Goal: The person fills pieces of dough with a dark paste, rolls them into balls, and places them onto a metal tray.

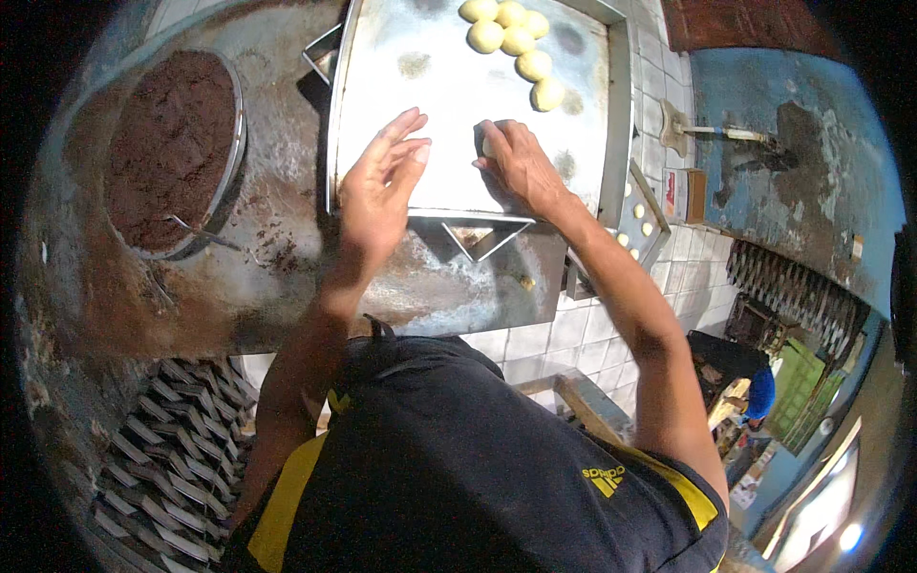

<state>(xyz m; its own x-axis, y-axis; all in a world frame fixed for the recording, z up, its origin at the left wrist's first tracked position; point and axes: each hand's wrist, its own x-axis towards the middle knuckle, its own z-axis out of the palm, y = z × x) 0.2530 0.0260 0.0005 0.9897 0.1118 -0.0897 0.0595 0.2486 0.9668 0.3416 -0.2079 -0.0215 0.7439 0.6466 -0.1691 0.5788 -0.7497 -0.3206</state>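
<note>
A large metal tray [435,105] with raised sides lies in front of me. Several pale yellow dough balls [518,41] sit in a cluster at its far right. Over the near left part of the tray is my left hand [382,186], fingers apart, with nothing in it. My right hand [521,167] rests low at the tray's near right, its fingers curled around a pale dough ball [488,147] that is mostly hidden. The dough on the tray stands apart from both hands.
At the left, a round basin [241,119] holds dark brown crumbly filling [172,143] with a metal utensil [205,232] stuck in it. The worn table [382,286] carries scattered crumbs. Another tray [652,215] with small pale balls is at right. Stacked metal trays [172,458] stand lower left.
</note>
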